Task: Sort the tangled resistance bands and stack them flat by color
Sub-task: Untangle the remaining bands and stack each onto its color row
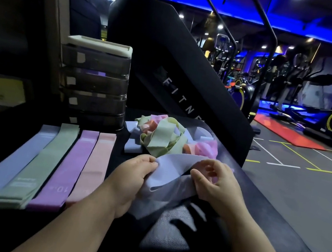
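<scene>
you are holding one pale blue band (172, 167) in both hands, just in front of the tangled pile (165, 137), toward the front of the black table (272, 224). your left hand (136, 174) is pinching the band's upper left edge between thumb and curled fingers (151, 160). your right hand (216, 186) is gripping the fold on the other side, with the thumb lying on the fabric and the other fingers curling loosely above it. the band is drooping between the two grips and its lower loop is resting on the table, so it is behaving as a light, soft, limp strip that is not holding any shape by itself. whether its far end is free of the pile i cannot tell; it is lying against the green loops there.

to your left four flat stacks are lying side by side: the blue stack (9, 167), the green stack (43, 159), the purple stack (69, 166) and the pink stack (95, 164). this band is looking like one for the blue stack, farthest left.

taking it by its two short folded ends is likely serving you better than pinching along one edge, since drawn gently taut it should be flattening with both layers aligned. the woven surface is looking grippy rather than slick, so a light pinch should be enough. a hard pull is risking dragging the pile along or letting the stretch snap back.
</scene>
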Motion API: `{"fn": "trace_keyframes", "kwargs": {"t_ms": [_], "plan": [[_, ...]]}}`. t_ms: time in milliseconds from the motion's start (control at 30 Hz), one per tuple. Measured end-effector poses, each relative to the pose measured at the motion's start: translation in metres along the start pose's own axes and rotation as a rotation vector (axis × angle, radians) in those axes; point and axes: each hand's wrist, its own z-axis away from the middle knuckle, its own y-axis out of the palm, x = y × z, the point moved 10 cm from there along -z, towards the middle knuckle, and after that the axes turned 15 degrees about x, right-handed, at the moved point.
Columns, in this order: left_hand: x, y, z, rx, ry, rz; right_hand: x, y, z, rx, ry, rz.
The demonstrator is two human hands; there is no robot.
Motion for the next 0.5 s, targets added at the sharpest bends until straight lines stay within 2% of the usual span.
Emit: {"fn": "trace_keyframes", "kwargs": {"t_ms": [100, 267, 367, 500], "plan": [[-0.008, -0.005, 0.011, -0.011, 0.031, -0.018, -0.001, -0.004, 0.004, -0.066, 0.019, -0.047], [-0.013, -0.013, 0.016, -0.029, 0.039, -0.096, -0.018, 0.009, 0.001, 0.064, 0.099, 0.018], [-0.007, -0.019, 0.012, -0.045, 0.011, -0.142, -0.029, 0.005, 0.003, 0.028, 0.164, 0.033], [0.012, -0.028, -0.002, -0.094, -0.092, -0.462, -0.041, 0.005, 0.006, 0.049, 0.261, 0.068]]}}
